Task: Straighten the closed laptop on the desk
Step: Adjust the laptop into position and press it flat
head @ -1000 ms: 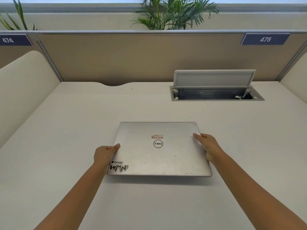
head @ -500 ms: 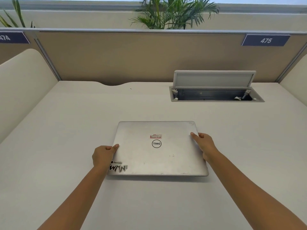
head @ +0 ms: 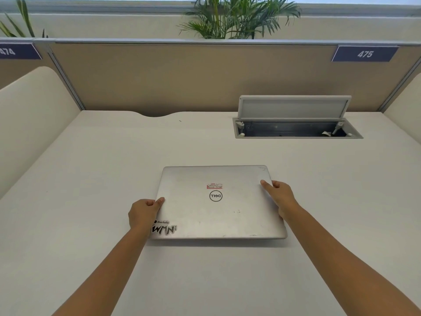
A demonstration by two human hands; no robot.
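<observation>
A closed silver laptop [head: 218,208] with a round logo and stickers lies flat near the middle of the white desk [head: 91,179]. Its edges run roughly parallel to the desk's front. My left hand [head: 143,213] grips its left edge near the front corner, thumb on the lid. My right hand [head: 279,197] grips its right edge further back, fingers on the lid.
An open cable hatch [head: 296,128] with its lid [head: 293,108] raised sits in the desk at the back right. Beige partition panels [head: 182,76] close off the back and both sides. A potted palm [head: 237,17] stands behind the partition.
The laptop has shifted slightly to the left with both hands on it, and its right side has turned a little. Both hands keep their hold.
</observation>
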